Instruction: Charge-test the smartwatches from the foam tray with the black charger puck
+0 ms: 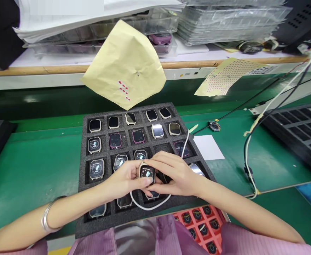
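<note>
cream watch, lit, held over the middle of the foam tray.
left grip pinches it from 8 o'clock, thumb on glass; right grip touches at 2 o'clock, clamping or not i cannot tell. likely light, stiff, slick-faced, scratchable: take by rim, 9 and 3 o'clock.

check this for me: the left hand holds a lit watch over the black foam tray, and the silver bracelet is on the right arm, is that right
Not quite: the silver bracelet is on the left arm, not the right, as the head view shows. The left hand does hold a lit watch over the black foam tray.
</note>
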`<state>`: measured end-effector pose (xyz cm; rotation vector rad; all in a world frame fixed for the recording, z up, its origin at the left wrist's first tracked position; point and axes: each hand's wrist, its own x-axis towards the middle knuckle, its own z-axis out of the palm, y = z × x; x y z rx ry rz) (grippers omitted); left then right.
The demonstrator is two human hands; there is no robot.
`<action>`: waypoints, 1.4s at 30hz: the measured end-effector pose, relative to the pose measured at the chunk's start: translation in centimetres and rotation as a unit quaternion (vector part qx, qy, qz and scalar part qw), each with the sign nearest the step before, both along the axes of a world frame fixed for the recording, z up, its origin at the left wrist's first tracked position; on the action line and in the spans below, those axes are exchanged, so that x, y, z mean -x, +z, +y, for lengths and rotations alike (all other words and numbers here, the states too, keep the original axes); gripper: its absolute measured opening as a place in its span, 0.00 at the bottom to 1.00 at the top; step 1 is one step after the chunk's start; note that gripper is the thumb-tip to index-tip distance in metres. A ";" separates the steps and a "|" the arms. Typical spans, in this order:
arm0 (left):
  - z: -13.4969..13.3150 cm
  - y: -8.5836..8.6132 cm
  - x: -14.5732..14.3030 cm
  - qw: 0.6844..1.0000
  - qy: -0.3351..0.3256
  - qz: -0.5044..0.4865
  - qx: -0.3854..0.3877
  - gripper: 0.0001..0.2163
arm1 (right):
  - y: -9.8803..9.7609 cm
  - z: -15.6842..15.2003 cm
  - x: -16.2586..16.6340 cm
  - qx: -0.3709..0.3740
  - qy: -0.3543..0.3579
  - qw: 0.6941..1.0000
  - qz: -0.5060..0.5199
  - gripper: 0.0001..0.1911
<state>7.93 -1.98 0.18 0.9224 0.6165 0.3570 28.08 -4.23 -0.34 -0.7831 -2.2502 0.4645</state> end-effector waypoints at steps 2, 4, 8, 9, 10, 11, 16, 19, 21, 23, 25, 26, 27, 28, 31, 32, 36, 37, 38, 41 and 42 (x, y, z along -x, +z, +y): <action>0.0 0.1 -0.1 1.000 0.007 -0.006 0.001 0.15 | 0.0 0.0 0.0 0.002 -0.003 1.000 0.000 0.26; -0.1 0.3 -0.2 1.000 0.024 -0.015 -0.001 0.15 | 0.1 0.0 -0.1 0.011 -0.006 1.000 0.002 0.28; -0.3 0.2 -0.1 0.997 0.055 -0.039 -0.035 0.14 | 0.4 0.0 -0.3 0.041 -0.019 0.999 0.011 0.28; -0.4 0.2 -0.1 0.996 0.056 -0.043 -0.046 0.13 | 0.5 0.0 -0.3 0.046 -0.024 0.999 0.010 0.28; -0.4 0.1 0.0 0.996 0.055 -0.045 -0.056 0.12 | 0.5 -0.1 -0.3 0.048 -0.030 0.998 0.008 0.28; -0.4 0.1 0.0 0.995 0.053 -0.044 -0.066 0.12 | 0.6 -0.1 -0.3 0.048 -0.039 0.998 0.005 0.27; -0.4 -0.1 0.4 0.991 0.051 -0.026 -0.119 0.11 | 0.9 -0.4 0.0 0.093 -0.025 0.995 0.009 0.26; -0.4 -0.1 0.4 0.995 0.039 -0.041 -0.087 0.12 | 1.2 -0.4 0.2 0.216 0.041 0.975 0.021 0.27; -0.4 -0.1 0.3 0.997 0.020 -0.060 -0.046 0.14 | 1.3 -0.5 0.2 0.270 0.069 0.960 0.034 0.27; -0.4 -0.2 0.2 0.997 0.000 -0.074 -0.018 0.15 | 1.2 -0.6 0.2 0.279 0.074 0.956 0.049 0.28; -0.4 -0.2 0.1 0.997 -0.010 -0.076 -0.007 0.15 | 1.0 -0.6 0.2 0.274 0.062 0.958 0.065 0.29; -0.4 -0.2 0.1 0.997 -0.011 -0.074 -0.004 0.15 | 0.9 -0.6 0.2 0.274 0.057 0.957 0.074 0.29; -0.3 -0.2 0.1 0.997 -0.011 -0.073 -0.002 0.15 | 0.8 -0.6 0.2 0.277 0.055 0.955 0.085 0.29; -0.3 -0.2 0.0 0.997 -0.009 -0.073 0.000 0.14 | 0.8 -0.6 0.2 0.281 0.057 0.953 0.096 0.28; -0.2 0.0 0.1 0.997 -0.009 -0.073 0.013 0.14 | 0.8 -0.6 0.4 0.291 0.065 0.947 0.118 0.27; -0.2 0.0 0.1 0.997 -0.012 -0.073 0.020 0.14 | 0.8 -0.7 0.4 0.295 0.065 0.945 0.122 0.27; -0.2 0.1 0.1 0.996 -0.018 -0.077 0.046 0.15 | 0.8 -0.8 0.5 0.317 0.053 0.939 0.126 0.26; -0.2 0.1 0.1 0.995 -0.017 -0.078 0.053 0.15 | 0.8 -0.7 0.5 0.319 0.050 0.938 0.126 0.26; -0.2 0.1 0.1 0.995 -0.014 -0.078 0.061 0.15 | 0.9 -0.7 0.5 0.319 0.050 0.939 0.121 0.26; 0.0 0.1 0.1 0.996 0.008 -0.071 0.061 0.15 | 1.2 -0.4 0.4 0.264 0.027 0.963 0.035 0.27; 0.0 0.1 0.1 0.996 0.016 -0.066 0.051 0.16 | 1.5 -0.2 0.4 0.217 0.000 0.976 -0.021 0.26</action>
